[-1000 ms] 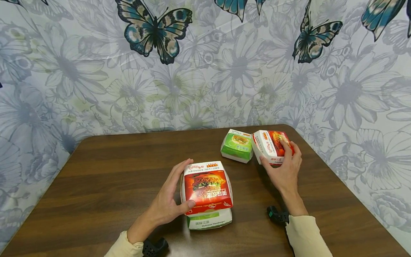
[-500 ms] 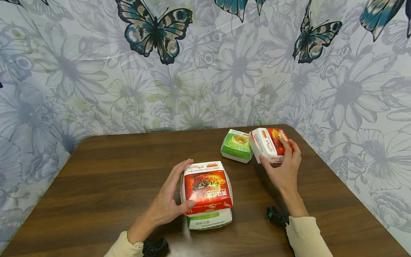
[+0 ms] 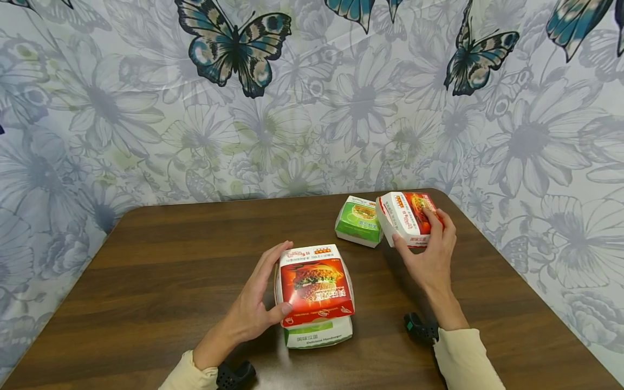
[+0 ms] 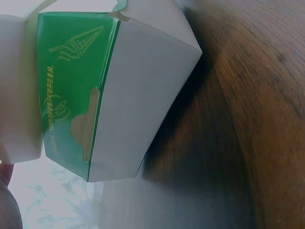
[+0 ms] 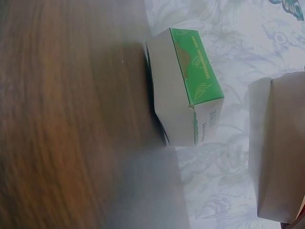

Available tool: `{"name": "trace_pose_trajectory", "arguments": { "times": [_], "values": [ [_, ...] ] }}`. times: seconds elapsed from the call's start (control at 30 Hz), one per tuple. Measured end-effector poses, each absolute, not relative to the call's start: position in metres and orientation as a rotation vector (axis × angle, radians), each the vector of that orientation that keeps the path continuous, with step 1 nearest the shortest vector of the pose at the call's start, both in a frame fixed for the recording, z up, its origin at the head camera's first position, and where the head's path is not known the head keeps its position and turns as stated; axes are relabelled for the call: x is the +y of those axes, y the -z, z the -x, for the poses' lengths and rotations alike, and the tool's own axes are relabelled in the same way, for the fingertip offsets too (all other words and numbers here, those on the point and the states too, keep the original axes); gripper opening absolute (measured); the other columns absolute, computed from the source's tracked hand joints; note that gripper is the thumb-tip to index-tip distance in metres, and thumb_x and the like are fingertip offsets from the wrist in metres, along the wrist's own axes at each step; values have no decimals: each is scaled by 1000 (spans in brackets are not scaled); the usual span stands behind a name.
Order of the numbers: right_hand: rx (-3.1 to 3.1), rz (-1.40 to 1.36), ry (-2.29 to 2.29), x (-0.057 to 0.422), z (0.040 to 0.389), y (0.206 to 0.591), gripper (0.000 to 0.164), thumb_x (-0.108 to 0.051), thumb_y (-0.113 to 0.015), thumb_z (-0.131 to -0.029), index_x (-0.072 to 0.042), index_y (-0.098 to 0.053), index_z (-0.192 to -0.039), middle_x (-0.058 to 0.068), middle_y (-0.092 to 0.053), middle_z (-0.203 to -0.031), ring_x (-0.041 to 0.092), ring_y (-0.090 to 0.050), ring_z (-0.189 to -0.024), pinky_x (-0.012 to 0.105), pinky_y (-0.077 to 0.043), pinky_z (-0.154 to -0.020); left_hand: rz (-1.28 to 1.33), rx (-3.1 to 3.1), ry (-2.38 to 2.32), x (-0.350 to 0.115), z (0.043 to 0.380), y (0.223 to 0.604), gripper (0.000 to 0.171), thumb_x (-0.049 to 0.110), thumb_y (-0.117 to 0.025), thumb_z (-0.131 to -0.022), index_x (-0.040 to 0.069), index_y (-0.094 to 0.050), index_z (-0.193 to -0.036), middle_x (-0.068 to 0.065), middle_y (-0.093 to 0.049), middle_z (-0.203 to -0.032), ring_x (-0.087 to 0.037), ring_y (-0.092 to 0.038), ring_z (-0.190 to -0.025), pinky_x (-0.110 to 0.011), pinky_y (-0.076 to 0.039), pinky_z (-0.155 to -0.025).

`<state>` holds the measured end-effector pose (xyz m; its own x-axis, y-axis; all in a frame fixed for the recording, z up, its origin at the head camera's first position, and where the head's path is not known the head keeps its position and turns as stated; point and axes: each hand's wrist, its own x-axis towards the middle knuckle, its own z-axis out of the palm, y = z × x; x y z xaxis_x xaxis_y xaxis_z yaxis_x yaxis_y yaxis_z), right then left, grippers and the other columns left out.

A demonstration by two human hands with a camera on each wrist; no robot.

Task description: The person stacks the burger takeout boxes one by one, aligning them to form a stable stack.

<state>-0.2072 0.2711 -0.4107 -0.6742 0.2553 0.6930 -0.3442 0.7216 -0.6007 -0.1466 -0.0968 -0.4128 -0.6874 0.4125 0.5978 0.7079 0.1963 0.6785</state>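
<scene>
Red burger box [image 3: 404, 216] — up off the wooden table [image 3: 146, 271] at the far right side, gripped in the right hand [image 3: 434, 262], with thumb at the near edge and fingers over the printed top. Clear space beneath in the right wrist view, above and apart from the back green box [image 3: 361, 219], overlapping it only by line of sight from the head.

Light, by the look of it: thin folded card, probably little weight inside, contents hidden. Likely firm along the folds and corners, softer mid-panel — easy to dent with a hard squeeze. Glossy print, so perhaps a touch slippery. Best taken across two opposite walls, close to the folded edges, with a gentle, even pinch; riskier by the lid alone, for fear of popping it open.

Over to the left hand [image 3: 251, 309]: no clench, fingers stretched nearly straight along the left side of the front red box [image 3: 319, 287], thumb touching near the front corner. Seated on the lower green box [image 3: 319, 333], set back from its near edge; probably easy to nudge askew, so only light steadying at the flanks.
</scene>
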Motion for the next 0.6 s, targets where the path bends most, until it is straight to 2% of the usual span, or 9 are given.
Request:
{"name": "trace_pose_trajectory", "arguments": {
  "times": [0.23,0.6],
  "values": [
    [-2102,-87,-923,269,207,410,79,-33,-80,-82,-11,-48,-151,23,-33,-157,42,-28,-144,66,-30,-110,1066,-2189,1490,-97,146,412,88,57,-62,-93,14,-28,-162,-2,-32,-164,-26,-35,-146,-38,-32,-119],
    [-2096,-115,-922,268,206,408,79,-33,-80,-82,-9,-48,-150,22,-33,-156,42,-28,-144,65,-30,-111,1054,-2220,1502,-97,145,410,87,56,-63,-93,19,-27,-163,0,-31,-164,-26,-35,-146,-47,-35,-118]
  ]
}}
